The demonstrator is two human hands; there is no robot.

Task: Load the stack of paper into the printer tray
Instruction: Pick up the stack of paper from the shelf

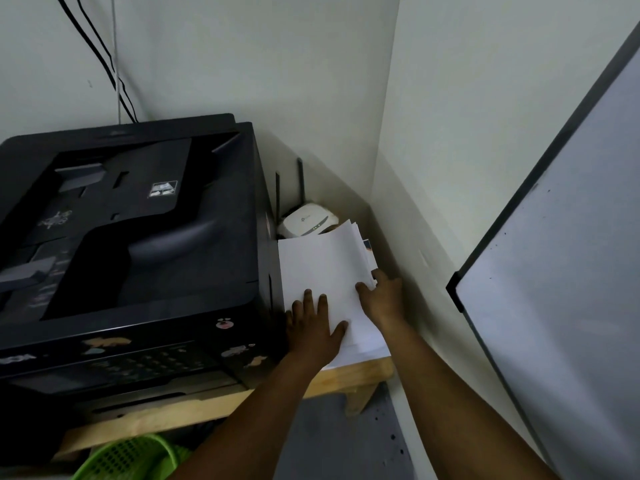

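Left fingers: straight and a little spread; laid flat on top of the paper stack's near-left part; the thumb lies out to the right on the top sheet; nothing is clutched
Right fingers: curled at the stack's right edge; the thumb lies on the top sheet and the other fingers reach round the side of the sheets; how far under they go cannot be told
Left hand: palm down on the stack, just beside the printer's right flank
Right hand: grips the right edge of the stack, between the paper and the wall
Paper stack: white sheets lying on the table's right end, between the printer and the wall; the sheets are fanned unevenly at the far right corner; the near edge reaches the table's front lip
Printer: large, black, on the table to the left of the stack; stickers on its front panel; whether its paper tray is open cannot be told
Table: pale wood; carries the printer and the stack
Router: white, with 2 dark antennas upright; behind the stack, in the corner
Cables: black, running down the wall behind the printer
Basket: green mesh, below the table's front edge
Board: white with a dark frame, leaning at the right
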